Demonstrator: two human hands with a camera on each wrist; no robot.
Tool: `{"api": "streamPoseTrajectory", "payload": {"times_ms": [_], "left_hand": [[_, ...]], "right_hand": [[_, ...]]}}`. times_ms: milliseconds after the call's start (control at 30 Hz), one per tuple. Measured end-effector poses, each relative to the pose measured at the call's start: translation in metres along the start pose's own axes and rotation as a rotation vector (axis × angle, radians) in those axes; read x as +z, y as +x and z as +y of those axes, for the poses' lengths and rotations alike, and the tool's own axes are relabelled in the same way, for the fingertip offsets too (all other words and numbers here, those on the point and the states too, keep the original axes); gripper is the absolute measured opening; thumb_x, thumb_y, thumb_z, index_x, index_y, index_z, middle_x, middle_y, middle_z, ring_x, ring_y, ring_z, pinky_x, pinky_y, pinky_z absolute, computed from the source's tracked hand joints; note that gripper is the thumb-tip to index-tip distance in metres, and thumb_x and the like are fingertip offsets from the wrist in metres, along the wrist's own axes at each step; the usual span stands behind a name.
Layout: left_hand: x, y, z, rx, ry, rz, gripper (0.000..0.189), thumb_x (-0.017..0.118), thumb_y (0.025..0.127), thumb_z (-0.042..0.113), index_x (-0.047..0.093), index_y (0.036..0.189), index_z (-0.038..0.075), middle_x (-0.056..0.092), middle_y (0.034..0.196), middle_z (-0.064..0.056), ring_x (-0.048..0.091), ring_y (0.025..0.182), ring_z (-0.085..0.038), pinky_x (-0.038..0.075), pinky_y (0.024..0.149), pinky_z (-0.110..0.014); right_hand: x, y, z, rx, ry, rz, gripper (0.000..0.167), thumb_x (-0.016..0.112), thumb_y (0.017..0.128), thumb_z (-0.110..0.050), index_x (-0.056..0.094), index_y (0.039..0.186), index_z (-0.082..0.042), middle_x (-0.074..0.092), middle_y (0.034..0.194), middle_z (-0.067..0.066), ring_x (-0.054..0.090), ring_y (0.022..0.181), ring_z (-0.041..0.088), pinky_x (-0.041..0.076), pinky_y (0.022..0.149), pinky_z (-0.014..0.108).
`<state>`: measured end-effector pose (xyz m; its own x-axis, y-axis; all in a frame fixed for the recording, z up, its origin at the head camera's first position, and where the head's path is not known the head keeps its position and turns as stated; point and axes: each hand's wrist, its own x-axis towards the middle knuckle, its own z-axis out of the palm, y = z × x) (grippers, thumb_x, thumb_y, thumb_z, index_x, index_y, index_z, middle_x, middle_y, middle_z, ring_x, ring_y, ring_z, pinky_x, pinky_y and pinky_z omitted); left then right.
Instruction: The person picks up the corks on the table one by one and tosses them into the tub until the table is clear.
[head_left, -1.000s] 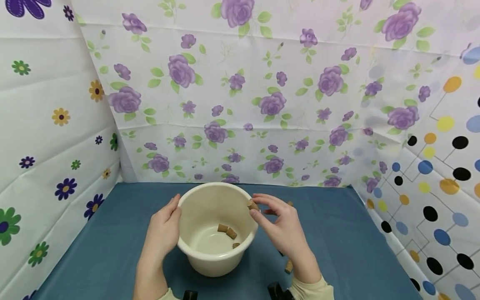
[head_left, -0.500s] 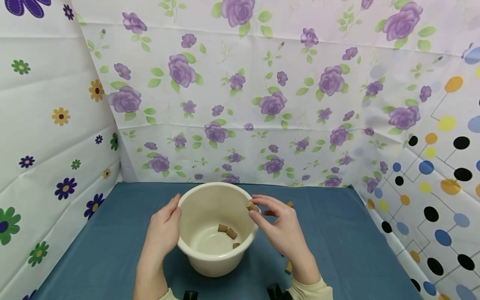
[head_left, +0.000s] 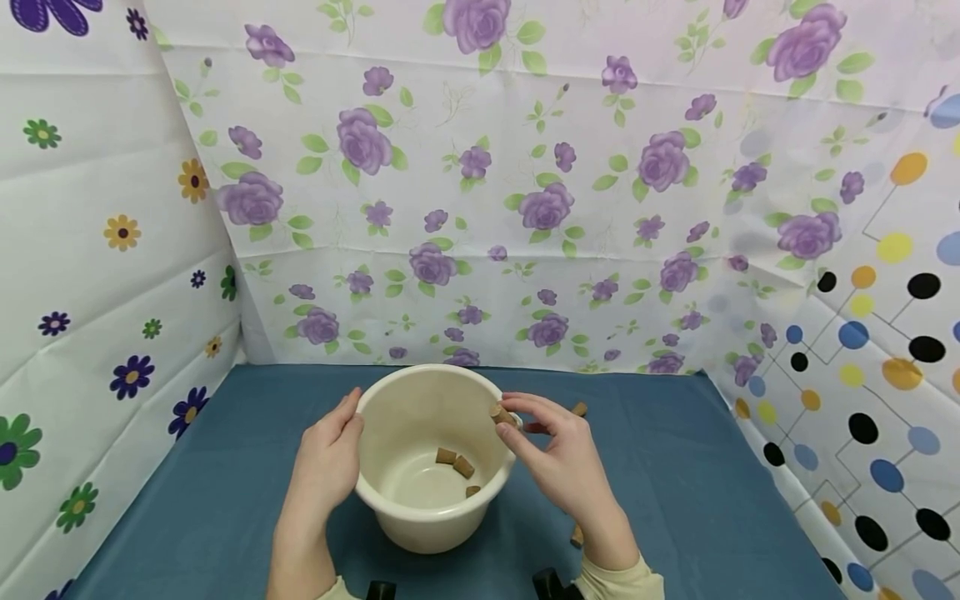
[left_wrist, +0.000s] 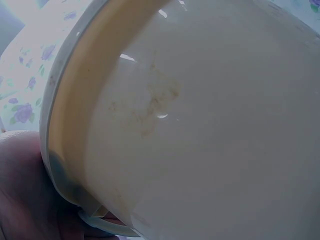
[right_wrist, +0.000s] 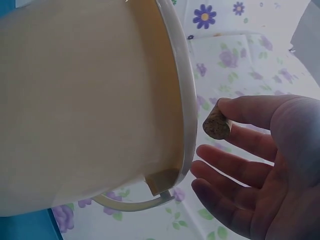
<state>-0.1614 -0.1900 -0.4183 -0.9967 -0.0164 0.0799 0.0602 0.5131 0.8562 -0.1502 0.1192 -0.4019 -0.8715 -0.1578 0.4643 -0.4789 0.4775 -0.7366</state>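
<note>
A cream plastic bucket (head_left: 427,525) stands on the blue cloth, and several corks (head_left: 463,467) lie on its floor. My left hand (head_left: 326,454) grips its left side at the rim; the left wrist view shows that hand (left_wrist: 22,185) beside the rim, with some fingers hidden behind the bucket and its handle (left_wrist: 110,226). Between thumb and index finger, my right hand (head_left: 562,454) pinches one cork (right_wrist: 217,122) at the right rim. In the right wrist view, the other fingers of that hand (right_wrist: 265,165) are spread below the cork, apart from the bucket wall.
Right of the bucket, one cork (head_left: 579,409) lies behind my right hand and another cork (head_left: 577,535) lies by the wrist, partly covered. Blue cloth (head_left: 690,500) covers the table. Flower-printed sheets (head_left: 480,208) enclose the back and left; a dotted sheet (head_left: 862,400) hangs at the right.
My right hand, with the pinched cork, has drifted very slightly left over the rim. The left hand, the bucket and the corks inside look unmoved.
</note>
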Motion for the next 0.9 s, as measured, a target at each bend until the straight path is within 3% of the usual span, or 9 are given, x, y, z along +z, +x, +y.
{"api": "streamPoseTrajectory", "payload": {"times_ms": [900], "left_hand": [[-0.0014,-0.0006,0.0015,-0.007,0.001,-0.003,0.051,0.037,0.118,0.022,0.034,0.168,0.008,0.030,0.172,-0.016,0.024,0.161,-0.035,0.019,0.129,-0.060]], "right_hand": [[0.0059,0.0000,-0.0029,-0.004,0.002,-0.026,0.027,0.078,0.102,-0.028,0.078,0.129,-0.026,0.072,0.135,-0.005,0.067,0.125,0.013,0.064,0.092,0.039]]}}
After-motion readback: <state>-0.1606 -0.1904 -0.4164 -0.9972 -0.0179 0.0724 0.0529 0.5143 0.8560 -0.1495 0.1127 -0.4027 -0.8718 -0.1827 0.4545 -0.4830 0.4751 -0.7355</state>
